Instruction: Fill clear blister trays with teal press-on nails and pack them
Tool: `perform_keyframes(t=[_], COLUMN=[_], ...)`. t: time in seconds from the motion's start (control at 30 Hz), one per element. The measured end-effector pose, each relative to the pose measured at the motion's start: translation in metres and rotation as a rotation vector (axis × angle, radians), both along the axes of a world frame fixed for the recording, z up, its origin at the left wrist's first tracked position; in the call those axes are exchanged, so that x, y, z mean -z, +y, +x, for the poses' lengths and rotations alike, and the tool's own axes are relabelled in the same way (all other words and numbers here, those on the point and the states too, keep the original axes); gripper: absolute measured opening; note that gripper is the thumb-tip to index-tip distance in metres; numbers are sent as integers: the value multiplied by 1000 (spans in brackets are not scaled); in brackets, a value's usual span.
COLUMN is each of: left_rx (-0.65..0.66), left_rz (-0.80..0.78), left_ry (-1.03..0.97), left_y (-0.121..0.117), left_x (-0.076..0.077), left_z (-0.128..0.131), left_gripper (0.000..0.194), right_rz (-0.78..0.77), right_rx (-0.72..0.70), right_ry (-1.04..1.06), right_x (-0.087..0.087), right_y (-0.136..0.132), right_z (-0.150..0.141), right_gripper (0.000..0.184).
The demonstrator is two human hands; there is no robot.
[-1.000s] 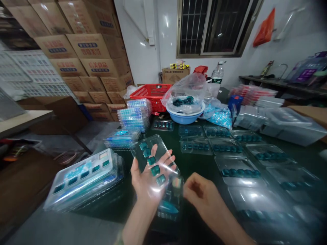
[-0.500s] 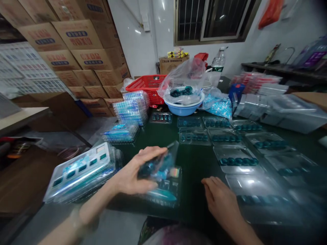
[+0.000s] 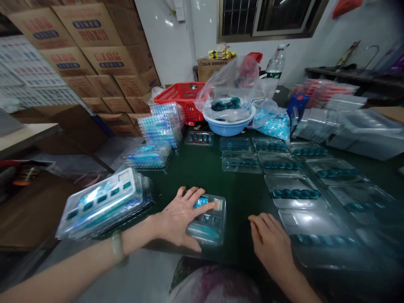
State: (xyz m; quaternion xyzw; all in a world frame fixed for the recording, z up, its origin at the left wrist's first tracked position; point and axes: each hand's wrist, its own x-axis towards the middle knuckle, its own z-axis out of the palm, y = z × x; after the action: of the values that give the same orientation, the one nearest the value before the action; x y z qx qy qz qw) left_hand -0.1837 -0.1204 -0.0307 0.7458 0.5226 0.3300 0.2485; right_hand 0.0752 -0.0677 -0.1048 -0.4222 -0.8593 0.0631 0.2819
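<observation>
My left hand (image 3: 181, 216) lies flat with its fingers spread on a clear plastic blister pack (image 3: 206, 230) on the table. Part of the pack is hidden under the palm; a teal pen-shaped piece, a striped patch and small square hollows show in it. My right hand (image 3: 271, 242) rests on the dark green table to the right, its fingers curled together and nothing visible in them. Beside it, clear trays (image 3: 296, 191) each hold a row of teal pieces. Left of my left hand is a stack of filled blister packs (image 3: 105, 202).
Further back are more stacked packs (image 3: 160, 126), a red basket (image 3: 179, 97), a blue basin (image 3: 229, 126) with teal pieces and a plastic bag, and a bag of blue-white bits (image 3: 273, 125). Clear containers (image 3: 362, 132) stand at right. Cardboard boxes (image 3: 91, 42) rise at left.
The clear piece with teal contents in my left hand has come down onto the tray, and that hand has flattened on the pack. My right hand has stayed in place.
</observation>
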Motion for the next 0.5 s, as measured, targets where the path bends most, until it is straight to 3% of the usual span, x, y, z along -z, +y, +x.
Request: perform_keyframes(t=[0.13,0.2,0.27,0.4,0.5], left_rx=[-12,-32,-100,-387,-584], left_rz=[19,6,7,39,-45], left_ry=[273,477,631,835,920], left_y=[4,1,-8,-45,-75], left_x=[-4,-18,-44,-109,-132], left_z=[12,14,8,-41,-95], left_gripper=[85,92,96,86,79], right_rz=[28,64,108,174,148], right_rx=[-37,-67,-94,-130,-149], right_ry=[58,56,43,35,4], right_x=[8,15,22,34,36], right_y=[1,4,8,15,15], right_z=[7,11,15,20,21], right_gripper=[18,17,17,22,21])
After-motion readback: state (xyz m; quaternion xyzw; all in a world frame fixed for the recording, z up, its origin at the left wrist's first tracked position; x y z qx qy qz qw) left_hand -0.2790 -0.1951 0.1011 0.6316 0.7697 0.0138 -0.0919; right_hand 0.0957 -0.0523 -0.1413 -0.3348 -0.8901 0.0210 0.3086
